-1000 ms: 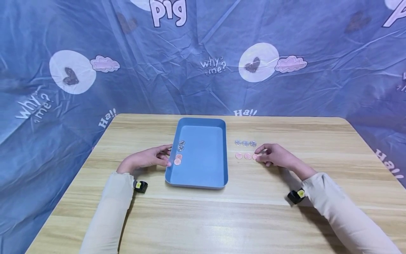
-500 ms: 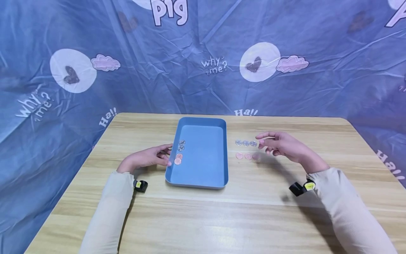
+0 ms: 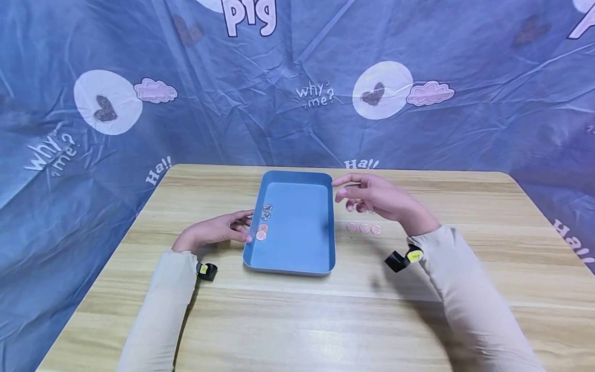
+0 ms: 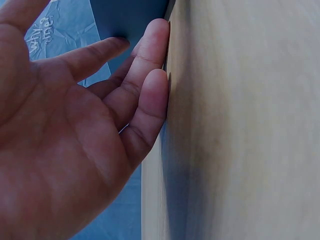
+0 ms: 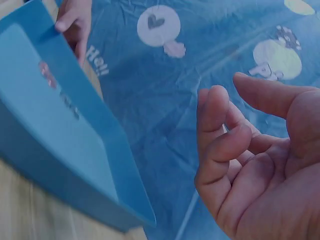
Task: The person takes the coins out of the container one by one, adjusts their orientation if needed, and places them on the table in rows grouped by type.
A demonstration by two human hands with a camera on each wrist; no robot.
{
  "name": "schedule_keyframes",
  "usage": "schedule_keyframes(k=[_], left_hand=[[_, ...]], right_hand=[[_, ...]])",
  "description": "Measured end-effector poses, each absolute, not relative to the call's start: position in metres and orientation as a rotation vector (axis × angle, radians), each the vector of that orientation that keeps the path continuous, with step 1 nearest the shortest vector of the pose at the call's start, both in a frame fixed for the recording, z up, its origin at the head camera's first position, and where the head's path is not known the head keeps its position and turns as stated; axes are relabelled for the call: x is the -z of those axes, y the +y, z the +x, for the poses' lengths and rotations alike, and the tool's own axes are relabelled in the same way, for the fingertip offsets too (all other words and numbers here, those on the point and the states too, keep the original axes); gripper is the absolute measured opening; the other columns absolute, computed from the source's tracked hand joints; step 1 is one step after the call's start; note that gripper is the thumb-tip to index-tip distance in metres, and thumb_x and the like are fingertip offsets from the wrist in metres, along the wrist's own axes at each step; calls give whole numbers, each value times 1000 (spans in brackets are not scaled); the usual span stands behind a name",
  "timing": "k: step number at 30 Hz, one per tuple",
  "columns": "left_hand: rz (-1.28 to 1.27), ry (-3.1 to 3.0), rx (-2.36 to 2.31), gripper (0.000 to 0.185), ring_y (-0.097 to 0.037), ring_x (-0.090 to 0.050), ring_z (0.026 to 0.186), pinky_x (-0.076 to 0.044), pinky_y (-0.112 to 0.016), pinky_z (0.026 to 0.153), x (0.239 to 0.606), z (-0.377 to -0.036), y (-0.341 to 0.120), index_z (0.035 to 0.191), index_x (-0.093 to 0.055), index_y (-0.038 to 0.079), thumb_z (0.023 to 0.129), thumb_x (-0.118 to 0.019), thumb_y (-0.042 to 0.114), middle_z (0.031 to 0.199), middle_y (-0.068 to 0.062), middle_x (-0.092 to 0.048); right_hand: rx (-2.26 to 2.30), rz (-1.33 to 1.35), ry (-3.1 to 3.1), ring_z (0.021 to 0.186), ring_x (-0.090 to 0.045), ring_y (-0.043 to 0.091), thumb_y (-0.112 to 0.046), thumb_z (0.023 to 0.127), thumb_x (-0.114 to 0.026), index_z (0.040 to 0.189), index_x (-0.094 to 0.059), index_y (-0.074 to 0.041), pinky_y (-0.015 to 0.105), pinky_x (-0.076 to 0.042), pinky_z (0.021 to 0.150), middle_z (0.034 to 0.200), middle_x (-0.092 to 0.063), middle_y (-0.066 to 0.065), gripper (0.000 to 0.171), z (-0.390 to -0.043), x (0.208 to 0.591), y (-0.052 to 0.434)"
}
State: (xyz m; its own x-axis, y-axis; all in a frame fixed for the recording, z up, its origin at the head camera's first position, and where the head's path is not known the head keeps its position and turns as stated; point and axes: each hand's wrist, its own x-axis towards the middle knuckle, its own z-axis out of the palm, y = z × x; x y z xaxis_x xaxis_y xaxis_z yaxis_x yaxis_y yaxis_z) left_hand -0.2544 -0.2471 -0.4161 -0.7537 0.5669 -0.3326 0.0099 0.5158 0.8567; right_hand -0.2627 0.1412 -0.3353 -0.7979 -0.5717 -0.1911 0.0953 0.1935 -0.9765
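My left hand (image 3: 215, 230) rests beside the blue tray (image 3: 332, 248), its thumb and fingertips touching the left wall. In the left wrist view, the fingers (image 4: 150, 55) are loosely bent and grip nothing. Inside the tray, two silver coins (image 3: 266, 216) and two copper-coloured coins (image 3: 261, 235) lie along the left side. Above the table by the tray's right rim hovers my right hand (image 3: 378, 196). The right wrist view shows its fingers (image 5: 215, 110) loosely bent, with a gap to the thumb and nothing held. Silver coins (image 3: 372, 212) beneath it are partly hidden; three copper-coloured coins (image 3: 364, 228) lie nearer in a row.
The wooden table (image 3: 297, 320) carries the tray and coins. Behind it hangs a blue printed cloth (image 3: 255, 124), which also covers the sides. Each wrist bears a small black camera (image 3: 402, 258).
My right hand has lifted from the rightmost copper-coloured coin and moved left and away from me, over the silver coins toward the tray. The left hand has stayed at the tray's wall.
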Motion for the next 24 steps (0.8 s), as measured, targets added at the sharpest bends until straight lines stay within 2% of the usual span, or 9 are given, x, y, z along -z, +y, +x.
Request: schedule_keyframes(k=[9, 20, 24], left_hand=[[466, 2169, -1219, 88, -25, -51, 118, -37, -42, 108, 415, -255, -246, 154, -13, 3, 89, -69, 21, 143, -23, -38], [455, 2168, -1209, 87, -24, -53, 117, -36, -44, 110, 415, -255, -245, 155, -15, 5, 89, -70, 23, 142, -22, -40], [454, 2159, -1214, 87, -22, -54, 114, -35, -44, 110, 416, -254, -245, 155, -14, 5, 89, -70, 22, 142, -23, -39]], right_hand=[[1642, -448, 1901, 70, -57, 10, -10, 97, -51, 137, -44, -2, 21, -38, 59, 94, -67, -4, 41, -268, 338, 83], [1623, -392, 1899, 68, -60, 11, -13, 92, -64, 131, -54, -5, 25, -41, 60, 88, -68, -3, 41, -275, 372, 28], [1602, -376, 1900, 68, -60, 11, -14, 91, -66, 131, -55, -4, 25, -41, 60, 89, -66, 3, 43, -277, 388, 16]])
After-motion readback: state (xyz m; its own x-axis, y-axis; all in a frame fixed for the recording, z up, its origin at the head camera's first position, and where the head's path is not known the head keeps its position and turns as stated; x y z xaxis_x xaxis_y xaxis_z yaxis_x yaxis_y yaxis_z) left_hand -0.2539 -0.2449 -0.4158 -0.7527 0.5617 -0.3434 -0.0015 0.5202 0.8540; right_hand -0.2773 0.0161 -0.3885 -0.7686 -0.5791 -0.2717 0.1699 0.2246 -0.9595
